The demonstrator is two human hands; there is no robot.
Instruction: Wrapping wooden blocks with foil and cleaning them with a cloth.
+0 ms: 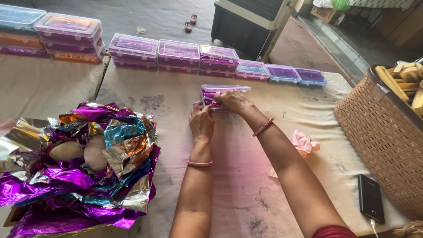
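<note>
Cloth-covered table fills the view, stained and creased, and it carries everything. On its left edge a big crumpled heap of foil sheets in purple, blue and copper spills toward the person. Right side, a woven basket stands loaded with pale wooden pieces. Along the far edge runs a row of lidded plastic boxes, purple foil showing through, some stacked in twos. Centre table now: one small clear box with purple foil inside, just short of that row. Both hands are on it. Left hand presses against its near left corner, fingers closed on the side; right hand lies over the front, fingers curled on the lid edge. Near the right forearm, a crumpled pink cloth. Smallest, a dark phone beside the basket, cable attached.
</note>
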